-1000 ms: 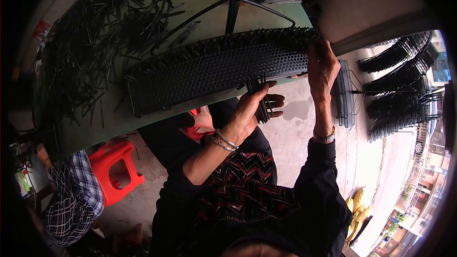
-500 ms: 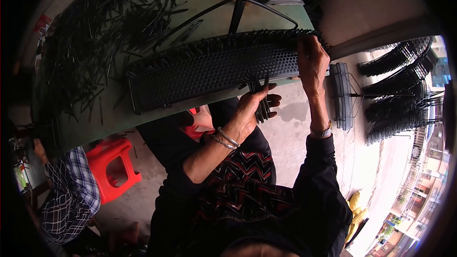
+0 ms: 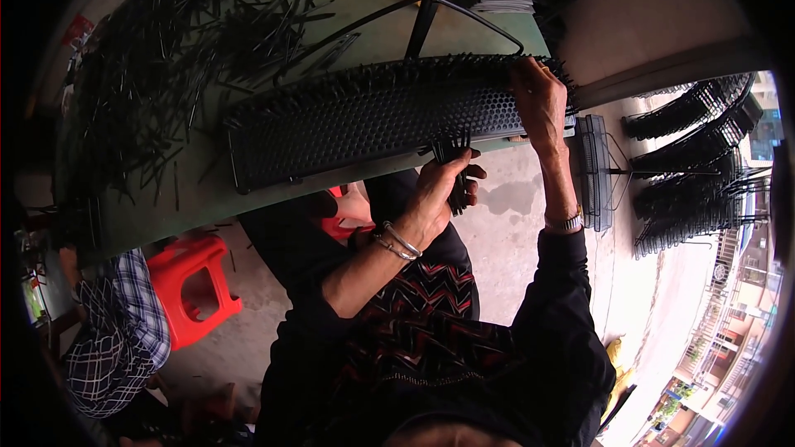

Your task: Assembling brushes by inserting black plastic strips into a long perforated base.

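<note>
The work in hand appears to be the filling of a long black perforated plastic panel (image 3: pixel 364 120) with thin black pins; the panel lies across the green table top (image 3: pixel 207 199), near its front edge, and many of its holes already carry upright pins, most thickly along the far edge. The right hand (image 3: pixel 540 103) is at the right end of the panel; its fingers are bent down onto the panel's surface, and I judge they press a pin there, though the pin itself is too small to tell. The left hand (image 3: pixel 437 190) is just below the front edge of the panel, closed around a small bundle of black pins (image 3: pixel 451 157) whose ends fan out above the fist; a pair of metal bangles (image 3: pixel 399 242) sits on this wrist. So the step seems to be the placing of pins one at a time, the left hand serving as the store.

The next move, as I judge it, calls for the right hand to draw one pin from the bundle and find a free hole; the holes are small and close together, so the aim must be careful, and the pin must stay upright.

A large heap of loose black pins (image 3: pixel 157 58) lies on the left part of the table; a red plastic stool (image 3: pixel 189 281) stands on the floor below; stacks of finished black panels (image 3: pixel 687 174) are at the right.
</note>
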`<state>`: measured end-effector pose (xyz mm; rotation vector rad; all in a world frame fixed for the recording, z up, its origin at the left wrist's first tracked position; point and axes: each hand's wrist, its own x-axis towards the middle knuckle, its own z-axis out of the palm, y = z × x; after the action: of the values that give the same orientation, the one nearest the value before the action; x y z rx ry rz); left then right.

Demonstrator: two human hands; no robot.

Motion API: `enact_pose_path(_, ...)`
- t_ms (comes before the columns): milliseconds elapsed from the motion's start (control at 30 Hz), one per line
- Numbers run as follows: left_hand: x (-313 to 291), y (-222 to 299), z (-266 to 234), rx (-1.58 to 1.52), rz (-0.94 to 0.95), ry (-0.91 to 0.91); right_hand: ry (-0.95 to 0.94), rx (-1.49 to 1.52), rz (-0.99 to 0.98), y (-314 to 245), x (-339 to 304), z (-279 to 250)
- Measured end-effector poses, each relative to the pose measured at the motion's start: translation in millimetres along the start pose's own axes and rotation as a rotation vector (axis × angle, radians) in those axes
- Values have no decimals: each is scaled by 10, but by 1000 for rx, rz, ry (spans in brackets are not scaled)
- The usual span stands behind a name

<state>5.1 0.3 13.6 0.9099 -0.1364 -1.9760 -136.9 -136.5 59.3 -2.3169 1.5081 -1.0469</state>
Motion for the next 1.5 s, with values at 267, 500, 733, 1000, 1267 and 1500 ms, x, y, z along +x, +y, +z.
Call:
enact_pose_path(267,-63,26,29,30,18,34,-47,-221,-52,-70,-44,10)
enact_pose_path(500,-46,-16,-13,-13,64,22,56,-246,18,-49,-94,46)
enact_pose_path(733,-109,39,43,25,116,31,74,-338,36,-70,-147,-10)
enact_pose_path(1000,-117,13,9,46,190,16,86,-431,-37,-79,-223,32)
enact_pose_path(1267,-151,-8,32,73,183,8,17,-386,113,-32,-194,56)
enact_pose_path(1500,-148,7,38,98,229,39,-472,364,352,-214,-394,-182)
